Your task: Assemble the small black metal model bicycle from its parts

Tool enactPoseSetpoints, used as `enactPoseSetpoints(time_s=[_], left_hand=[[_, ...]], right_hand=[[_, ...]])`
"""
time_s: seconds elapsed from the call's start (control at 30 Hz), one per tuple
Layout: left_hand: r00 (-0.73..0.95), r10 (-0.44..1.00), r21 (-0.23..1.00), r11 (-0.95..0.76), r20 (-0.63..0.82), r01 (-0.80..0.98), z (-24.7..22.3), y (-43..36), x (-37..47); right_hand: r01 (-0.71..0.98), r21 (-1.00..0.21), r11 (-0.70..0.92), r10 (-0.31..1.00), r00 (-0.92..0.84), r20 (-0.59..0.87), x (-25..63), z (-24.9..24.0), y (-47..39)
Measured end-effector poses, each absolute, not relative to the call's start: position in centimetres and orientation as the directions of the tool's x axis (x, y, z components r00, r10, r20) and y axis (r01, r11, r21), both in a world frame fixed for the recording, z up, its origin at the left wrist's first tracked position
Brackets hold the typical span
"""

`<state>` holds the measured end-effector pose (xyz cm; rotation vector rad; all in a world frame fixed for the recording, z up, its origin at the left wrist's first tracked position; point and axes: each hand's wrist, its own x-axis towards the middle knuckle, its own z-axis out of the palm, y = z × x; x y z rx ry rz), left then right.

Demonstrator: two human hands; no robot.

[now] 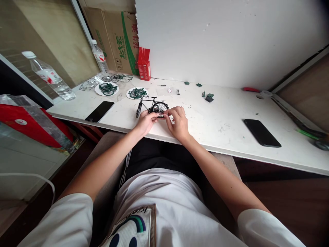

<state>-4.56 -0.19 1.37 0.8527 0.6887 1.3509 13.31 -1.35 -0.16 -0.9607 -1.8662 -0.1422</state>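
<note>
A small black model bicycle (147, 104) stands upright near the table's front edge, its front wheel to the left. My left hand (147, 121) is closed on the lower part of the bicycle, around the pedal area and the bottom of the rear wheel. On the other side, my right hand (178, 120) has its thumb and index finger pinched at the right edge of the rear wheel. Whether a small part lies between those fingertips is too small to tell. The fingers hide the lower part of the rear wheel.
Two white plates (97, 90) (128, 93) hold dark green parts. Phones lie left (100, 111) and right (262, 133). Small green pieces (210, 95), a red box (144, 65), two bottles (55, 78) and a carton (113, 37) stand or lie farther back.
</note>
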Motion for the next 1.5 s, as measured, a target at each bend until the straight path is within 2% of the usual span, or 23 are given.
enactPoseSetpoints(time_s=[0.23,0.53,0.93,1.23,1.5], left_hand=[[0.110,0.991,0.871,-0.012,0.075,-0.491,1.4,-0.5,-4.5],[0.098,0.989,0.903,-0.057,0.109,-0.427,0.8,-0.3,-4.3],[0.097,0.991,0.891,-0.037,0.090,-0.452,1.0,-0.4,-4.4],[0.083,0.995,0.864,-0.002,0.051,-0.503,1.1,-0.2,-4.4],[0.044,0.997,0.861,-0.038,0.070,-0.508,1.1,-0.3,-4.3]], right_hand=[[0.674,-0.346,0.653,0.590,-0.167,0.790,13.4,-0.2,-1.1],[0.726,-0.345,0.595,0.646,-0.176,0.743,13.4,-0.4,-0.8],[0.657,-0.471,0.589,0.717,-0.156,0.679,13.4,0.2,-1.3],[0.641,-0.435,0.632,0.672,-0.174,0.720,13.2,0.6,-1.8],[0.612,-0.459,0.644,0.670,-0.160,0.725,13.4,0.4,-1.6]])
